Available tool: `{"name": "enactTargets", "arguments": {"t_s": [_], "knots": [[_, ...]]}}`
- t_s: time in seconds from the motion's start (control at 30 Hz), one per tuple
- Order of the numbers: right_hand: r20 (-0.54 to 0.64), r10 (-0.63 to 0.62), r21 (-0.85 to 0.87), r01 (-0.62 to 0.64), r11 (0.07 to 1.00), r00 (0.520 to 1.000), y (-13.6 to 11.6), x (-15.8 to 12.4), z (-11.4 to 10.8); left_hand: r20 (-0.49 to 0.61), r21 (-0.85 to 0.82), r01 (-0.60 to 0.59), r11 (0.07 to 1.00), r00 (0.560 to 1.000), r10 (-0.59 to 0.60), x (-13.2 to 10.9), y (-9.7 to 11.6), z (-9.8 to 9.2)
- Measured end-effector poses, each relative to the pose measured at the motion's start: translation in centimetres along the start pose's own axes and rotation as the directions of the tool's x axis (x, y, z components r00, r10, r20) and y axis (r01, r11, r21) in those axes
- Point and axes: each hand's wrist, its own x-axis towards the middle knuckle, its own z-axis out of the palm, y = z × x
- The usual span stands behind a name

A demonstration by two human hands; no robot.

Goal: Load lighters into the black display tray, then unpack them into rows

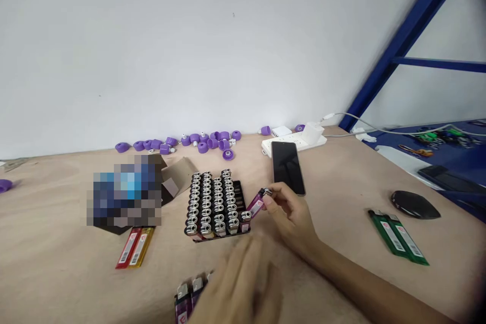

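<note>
A black tray (238, 190) in the middle of the table holds several rows of upright lighters (209, 202). My right hand (290, 212) pinches a purple lighter (257, 203) at the tray's right edge, tilted over the last, partly unfilled row. My left hand (237, 291) is blurred at the bottom of the view, over a bunch of purple lighters (187, 296); its fingers are smeared by motion.
A red and a yellow lighter (134, 247) lie left of the tray, two green lighters (398, 238) at the right. A black phone (287, 166), a power strip (299, 139), purple caps (197, 143), a cardboard box (176, 182) and a black mouse (414, 204) lie around.
</note>
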Motion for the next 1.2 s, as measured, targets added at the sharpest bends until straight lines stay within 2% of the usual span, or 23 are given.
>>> {"name": "enactTargets", "arguments": {"t_s": [0.07, 0.1, 0.17, 0.23, 0.43, 0.6, 0.8, 0.93, 1.07, 1.2], "knots": [[0.056, -0.062, -0.043, 0.065, 0.997, 0.997, -0.1, -0.1, 0.2, -0.016, 0.374, -0.133, 0.918, 0.989, 0.150, 1.4, 0.0, -1.7], [0.076, -0.094, -0.062, 0.099, 0.993, 0.993, -0.2, -0.2, 0.3, -0.009, 0.491, -0.171, 0.854, 0.979, 0.201, 2.0, 0.1, -2.4], [0.100, -0.156, -0.091, 0.166, 0.982, 0.983, -0.1, -0.1, 0.4, 0.004, 0.588, -0.206, 0.782, 0.968, 0.251, 2.7, 0.1, -3.1], [0.114, -0.209, -0.108, 0.221, 0.969, 0.971, 0.0, 0.0, 0.5, 0.015, 0.622, -0.219, 0.751, 0.963, 0.268, 2.8, 0.1, -3.2], [0.172, -0.267, -0.134, 0.291, 0.947, 0.948, 0.3, 0.4, 0.7, 0.017, 0.695, -0.227, 0.682, 0.954, 0.300, 2.2, 0.0, -2.7], [0.180, -0.284, -0.185, 0.316, 0.931, 0.942, 0.2, 0.3, 0.7, 0.020, 0.710, -0.237, 0.663, 0.948, 0.317, 2.3, 0.2, -2.6], [0.207, -0.359, -0.247, 0.404, 0.881, 0.910, 0.4, 0.1, 0.9, -0.111, 0.663, -0.166, 0.730, 0.942, 0.316, 2.5, 0.2, -2.0], [0.227, -0.415, -0.281, 0.467, 0.838, 0.881, 0.5, 0.1, 1.0, -0.093, 0.624, -0.167, 0.763, 0.954, 0.284, 2.6, 0.2, -2.0], [0.271, -0.441, -0.292, 0.510, 0.809, 0.855, 0.5, 0.0, 0.9, -0.064, 0.605, -0.174, 0.777, 0.962, 0.265, 2.6, 0.2, -2.8], [0.306, -0.446, -0.309, 0.531, 0.789, 0.841, 0.5, 0.0, 0.8, -0.010, 0.513, -0.179, 0.840, 0.977, 0.214, 2.6, 0.2, -5.3]]}}
